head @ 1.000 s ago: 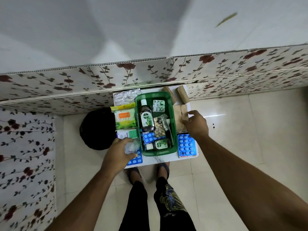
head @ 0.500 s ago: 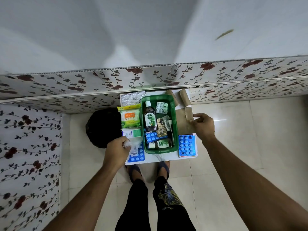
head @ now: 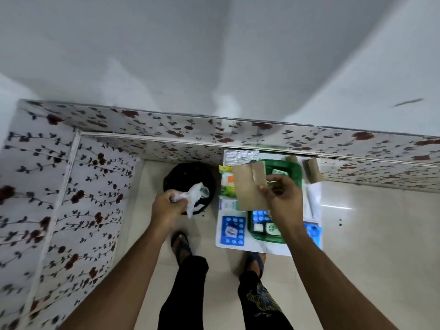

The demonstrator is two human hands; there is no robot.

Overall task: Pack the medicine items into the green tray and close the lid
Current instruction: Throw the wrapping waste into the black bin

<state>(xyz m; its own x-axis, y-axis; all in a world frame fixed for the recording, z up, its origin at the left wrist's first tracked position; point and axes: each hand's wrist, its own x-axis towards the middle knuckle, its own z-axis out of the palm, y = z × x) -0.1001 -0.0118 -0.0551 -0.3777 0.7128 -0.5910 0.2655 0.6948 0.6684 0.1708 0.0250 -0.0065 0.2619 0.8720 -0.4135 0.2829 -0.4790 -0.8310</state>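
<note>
The green tray (head: 296, 171) stands on a small white table (head: 254, 246), with blue blister packs and small bottles showing at its near end. My right hand (head: 283, 198) holds a flat brown paper packet (head: 250, 186) above the tray's left half, hiding most of the contents. My left hand (head: 167, 206) is out over the floor to the left, shut on a crumpled clear plastic wrapper (head: 196, 195) above a black bin (head: 189, 172). A blue pill strip (head: 233, 231) lies on the table left of the tray.
A foil blister sheet (head: 240, 156) and a yellow-green box (head: 226, 179) lie at the table's left back. A brown roll (head: 313, 170) sits at the back right, another blue strip (head: 314, 232) at the front right. Floral wall panels close in behind and on the left.
My right hand lifted the brown packet from the table's right side and carried it over the tray. My left hand took the plastic wrapper left to above the bin. The view swung left.
</note>
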